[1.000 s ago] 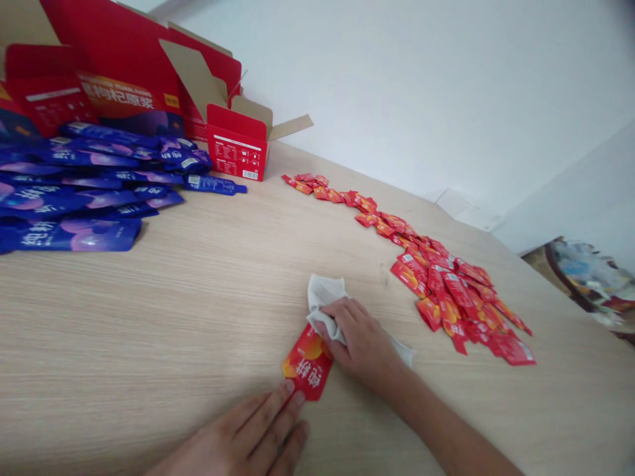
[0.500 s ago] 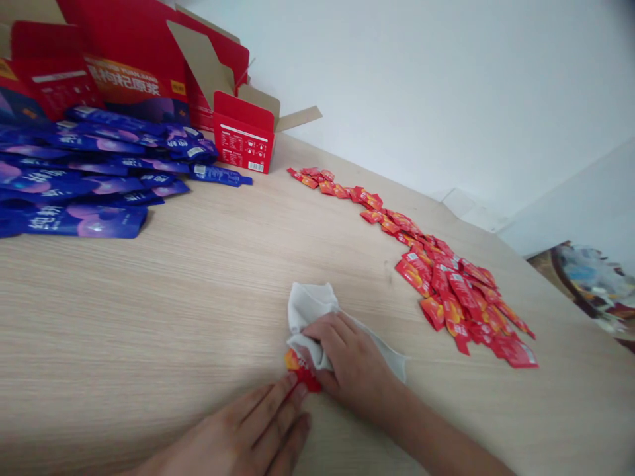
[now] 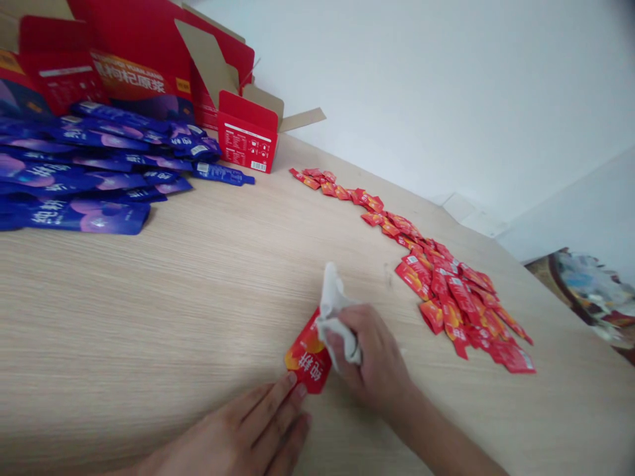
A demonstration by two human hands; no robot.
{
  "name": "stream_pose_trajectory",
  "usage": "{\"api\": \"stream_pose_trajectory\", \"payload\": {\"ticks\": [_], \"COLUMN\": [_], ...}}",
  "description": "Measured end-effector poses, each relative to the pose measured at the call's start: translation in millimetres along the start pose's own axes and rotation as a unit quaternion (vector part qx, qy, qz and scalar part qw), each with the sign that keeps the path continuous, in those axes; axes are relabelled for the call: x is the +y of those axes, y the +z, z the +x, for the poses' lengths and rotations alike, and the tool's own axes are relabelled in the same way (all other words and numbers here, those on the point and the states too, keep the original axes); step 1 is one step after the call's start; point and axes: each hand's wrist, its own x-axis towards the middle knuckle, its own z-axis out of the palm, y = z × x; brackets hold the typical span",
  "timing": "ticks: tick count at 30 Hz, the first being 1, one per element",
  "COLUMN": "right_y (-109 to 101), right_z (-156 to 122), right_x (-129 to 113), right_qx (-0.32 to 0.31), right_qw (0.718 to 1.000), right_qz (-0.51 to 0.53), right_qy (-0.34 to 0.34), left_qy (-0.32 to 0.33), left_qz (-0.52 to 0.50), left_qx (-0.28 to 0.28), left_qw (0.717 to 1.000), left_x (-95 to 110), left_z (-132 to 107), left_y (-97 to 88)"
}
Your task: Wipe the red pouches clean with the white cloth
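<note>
A small red and orange sachet point(image 3: 306, 354) lies flat on the wooden table point(image 3: 173, 297) near the front. My left hand point(image 3: 253, 430) lies flat with its fingers stretched out, and the fingertips press the sachet's near corner. My right hand point(image 3: 372, 360) is closed on a bunched white cloth point(image 3: 335, 314) that rests on the sachet's far half.
A long heap of several red sachets point(image 3: 446, 284) runs along the right of the table. Blue and purple pouches point(image 3: 94, 172) are piled at the back left, with open red cartons point(image 3: 238, 125) behind them. A patterned object point(image 3: 590, 291) sits beyond the table's right edge.
My right hand pulled the cloth back across the sachet, first covering most of it, then uncovering it again. The cloth is now bunched tighter. My left hand stayed pressing the corner.
</note>
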Motion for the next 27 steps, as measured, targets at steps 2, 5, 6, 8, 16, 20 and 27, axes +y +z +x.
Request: {"api": "stream_pose_trajectory", "payload": {"ticks": [2, 5, 6, 8, 16, 20, 27], "right_y": [8, 16, 16, 12, -10, -6, 4], "right_z": [-4, -1, 2, 6, 5, 7, 8], "right_x": [-14, -9, 0, 25, 93, 100, 107], "right_qx": [-0.088, -0.15, -0.139, -0.103, 0.067, 0.099, 0.099], "right_qw": [0.994, 0.988, 0.99, 0.993, 0.98, 0.974, 0.971], "right_qz": [0.023, 0.017, 0.004, -0.032, -0.106, -0.074, -0.066], "right_qy": [-0.061, -0.038, -0.009, 0.042, 0.152, 0.188, 0.208], "left_qy": [0.004, 0.001, 0.005, 0.007, -0.022, -0.058, -0.062], "left_qz": [-0.003, -0.007, -0.007, -0.003, -0.075, -0.126, -0.114], "left_qx": [-0.006, -0.012, -0.01, -0.004, 0.093, 0.132, -0.079], "left_qw": [1.0, 1.0, 1.0, 1.0, 0.993, 0.981, 0.988], "left_x": [-1, -2, -2, -2, -23, -33, -40], "left_z": [1, 0, -1, -2, 21, 36, 40], "left_y": [-1.1, -1.5, -1.1, 0.2, -11.0, -23.6, -22.7]}}
